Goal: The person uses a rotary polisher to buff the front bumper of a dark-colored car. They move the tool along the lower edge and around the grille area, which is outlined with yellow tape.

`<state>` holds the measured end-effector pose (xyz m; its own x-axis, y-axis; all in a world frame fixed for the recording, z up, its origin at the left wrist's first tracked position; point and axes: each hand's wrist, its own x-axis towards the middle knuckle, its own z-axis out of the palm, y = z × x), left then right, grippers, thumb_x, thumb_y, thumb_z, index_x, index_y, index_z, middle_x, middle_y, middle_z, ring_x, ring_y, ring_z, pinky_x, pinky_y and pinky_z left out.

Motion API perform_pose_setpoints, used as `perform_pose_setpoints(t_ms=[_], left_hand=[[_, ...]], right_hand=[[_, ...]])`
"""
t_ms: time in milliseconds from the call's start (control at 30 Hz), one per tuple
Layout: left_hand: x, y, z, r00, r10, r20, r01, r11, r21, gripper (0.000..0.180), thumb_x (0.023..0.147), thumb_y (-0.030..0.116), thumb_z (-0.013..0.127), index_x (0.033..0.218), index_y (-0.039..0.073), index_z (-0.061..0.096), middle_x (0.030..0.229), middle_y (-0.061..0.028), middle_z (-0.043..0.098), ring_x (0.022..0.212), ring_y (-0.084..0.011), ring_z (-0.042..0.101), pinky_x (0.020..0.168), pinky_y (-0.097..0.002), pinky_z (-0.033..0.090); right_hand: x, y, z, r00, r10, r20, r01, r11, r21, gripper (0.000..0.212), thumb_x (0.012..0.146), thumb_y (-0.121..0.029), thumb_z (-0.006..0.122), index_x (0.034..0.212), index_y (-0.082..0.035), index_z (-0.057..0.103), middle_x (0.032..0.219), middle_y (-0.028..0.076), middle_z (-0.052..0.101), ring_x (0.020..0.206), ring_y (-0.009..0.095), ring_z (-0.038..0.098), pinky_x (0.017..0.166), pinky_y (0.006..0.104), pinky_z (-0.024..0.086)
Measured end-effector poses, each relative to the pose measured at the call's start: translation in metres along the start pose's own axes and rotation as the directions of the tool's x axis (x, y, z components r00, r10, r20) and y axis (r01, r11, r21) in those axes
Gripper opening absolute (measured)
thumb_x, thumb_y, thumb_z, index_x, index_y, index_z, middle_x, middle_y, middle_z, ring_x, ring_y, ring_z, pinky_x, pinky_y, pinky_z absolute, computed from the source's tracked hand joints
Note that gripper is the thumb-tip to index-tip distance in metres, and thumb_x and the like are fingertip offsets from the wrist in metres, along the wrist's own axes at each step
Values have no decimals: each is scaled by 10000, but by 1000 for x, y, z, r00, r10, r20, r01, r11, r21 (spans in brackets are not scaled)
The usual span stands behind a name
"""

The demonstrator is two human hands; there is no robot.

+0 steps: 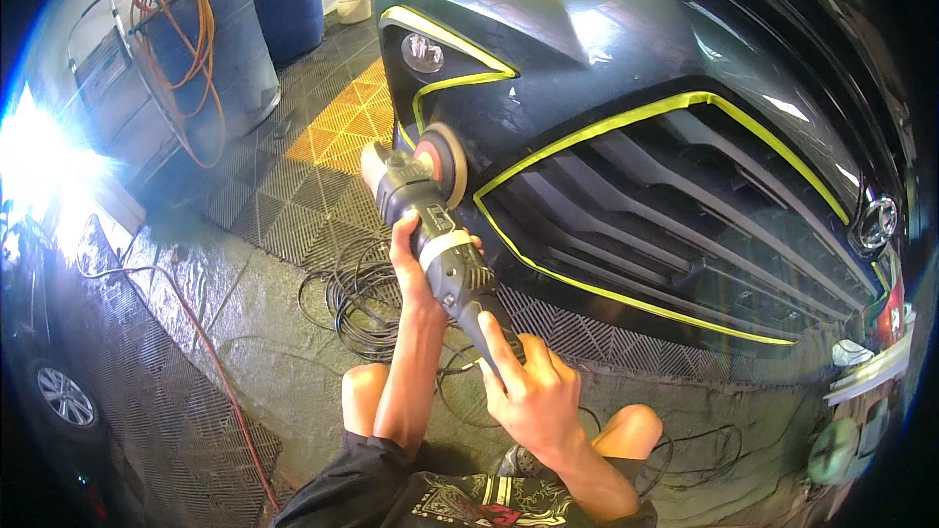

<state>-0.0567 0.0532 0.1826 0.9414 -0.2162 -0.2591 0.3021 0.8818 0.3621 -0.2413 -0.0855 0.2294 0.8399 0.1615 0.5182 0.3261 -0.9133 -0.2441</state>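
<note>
A black power polisher (pixel 454 264) slants across the middle, its round pad (pixel 446 164) against or very close to the dark bumper (pixel 489 122) of a car. My left hand (pixel 409 252) is wrapped round the polisher's body just behind the head, by a pale band. Farther back, my right hand (pixel 533 386) grips the rear handle, thumb and forefinger along it. Yellow-green masking tape (pixel 587 131) edges the slatted grille (pixel 626 205) and also frames the fog lamp (pixel 423 53). Whether the pad is spinning I cannot tell.
Coiled black cable (pixel 360 298) lies on the floor below the polisher. A red cord (pixel 210 342) runs along the left. Blue barrels (pixel 284 0), an orange hose (pixel 201 29) and a bucket (pixel 353 4) stand at the back left. A bright work light (pixel 44 161) glares at the left.
</note>
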Motion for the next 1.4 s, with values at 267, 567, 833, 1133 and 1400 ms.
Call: perform_pose_setpoints(t_ms=[267,567,833,1133,1400], left_hand=[[-41,-14,22,994,10,111,-12,1000,17,731,916,623,672,1173,-59,633,918,-224,749,770,-371,778,723,-481,673],[-39,-16,22,996,59,72,-66,993,96,727,908,612,654,1132,-80,664,907,-227,757,775,-375,774,734,-485,670],[-57,-22,27,999,36,34,-41,985,169,834,925,722,590,1121,-84,670,906,-238,739,783,-356,755,722,-442,663],[-93,-61,45,979,60,195,-98,976,192,866,856,714,645,1242,-59,594,1022,-215,696,826,-366,755,699,-485,647],[-45,-49,26,994,32,-100,-27,998,55,806,915,723,607,1100,-59,664,878,-220,741,759,-359,749,713,-456,651]], right_hand=[[-24,-12,-41,999,-34,-26,33,998,-47,698,813,-166,894,1484,-139,706,1034,192,690,712,300,683,630,409,588],[-35,-2,-29,999,-2,-45,1,1000,-29,744,800,-130,879,1517,-156,679,1044,204,698,727,322,691,644,412,590],[-50,-1,-38,999,32,-32,-31,999,25,676,801,-109,870,1458,-144,716,1031,181,692,700,321,665,629,426,566],[-97,18,-42,978,9,-210,-11,1000,-6,791,766,-109,871,1521,-165,643,1042,207,693,701,339,657,618,445,549],[-37,44,-47,998,-42,-47,46,996,74,683,803,-93,795,1473,-205,722,1025,160,713,680,280,651,619,388,552]])
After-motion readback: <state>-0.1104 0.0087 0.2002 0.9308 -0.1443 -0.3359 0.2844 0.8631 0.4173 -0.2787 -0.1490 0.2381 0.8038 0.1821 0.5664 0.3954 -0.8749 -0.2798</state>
